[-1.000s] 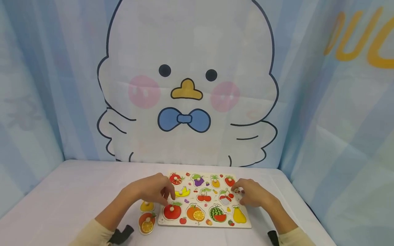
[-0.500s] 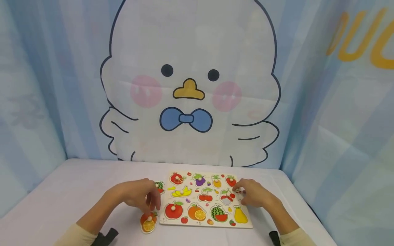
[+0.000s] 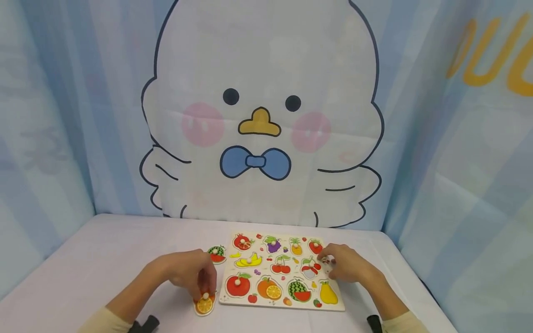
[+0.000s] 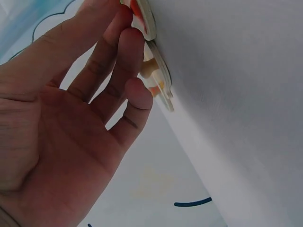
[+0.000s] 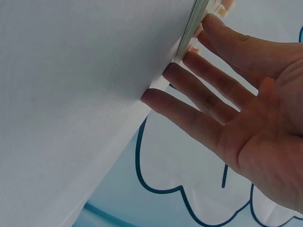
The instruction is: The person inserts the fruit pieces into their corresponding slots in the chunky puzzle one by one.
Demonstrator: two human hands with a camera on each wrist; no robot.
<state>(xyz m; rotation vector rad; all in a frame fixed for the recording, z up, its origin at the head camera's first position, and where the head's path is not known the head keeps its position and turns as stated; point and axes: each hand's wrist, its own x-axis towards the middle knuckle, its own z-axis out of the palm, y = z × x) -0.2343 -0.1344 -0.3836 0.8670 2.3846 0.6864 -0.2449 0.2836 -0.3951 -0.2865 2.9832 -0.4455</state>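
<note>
In the head view my left hand (image 3: 193, 273) reaches down to a loose orange puzzle piece (image 3: 205, 305), with thumb and fingers pinching at its knob. Beyond the hand, in the left wrist view, lie piece edges (image 4: 163, 78), partly covered by the fingers. A fruit knob puzzle board (image 3: 272, 280) lies to the right of that piece. My right hand (image 3: 345, 263) rests at the board's right edge, its fairly straight fingers (image 5: 184, 104) touching edge and table in the right wrist view. Part of the board there is covered by that hand.
A loose watermelon piece (image 3: 217, 253) lies left of the board. The white-covered table (image 3: 133, 249) meets a curtain (image 3: 266, 194) printed with a cartoon bird at the back, and further curtains stand at both sides.
My left hand has moved left and down from the board's left side to the loose orange piece, uncovering the watermelon piece and covering a yellow one. The right hand stays at the board's edge.
</note>
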